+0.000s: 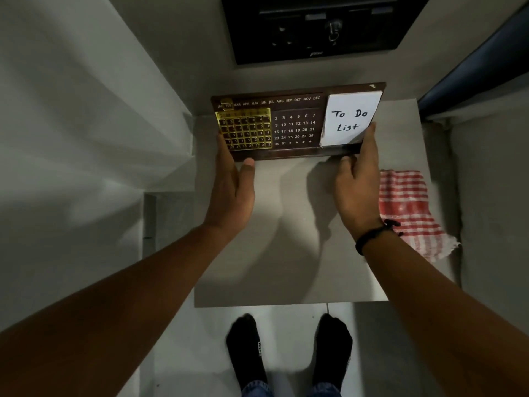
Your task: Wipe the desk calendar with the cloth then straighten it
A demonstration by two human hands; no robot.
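Grip: left hand [234, 179] clasps the calendar [297, 124] at its left end, fingers up the face beside the gold date frame [244, 131], thumb on the lower edge. Right hand [356, 181] clasps the right end, fingers on the note pad [350, 118], thumb at the base. Both hands closed on the calendar; neither holds the cloth [409, 210].

Calendar at 12 o'clock on the table [286, 253], leaning back, below the black box [315, 27]. Long axis runs 9 to 3 o'clock, right end riding slightly higher, so slightly skewed to the table edge.

Cloth lies flat at 3 o'clock, just beside the right wrist. Judged: straightening step; a small turn squares it. Hands equally near.
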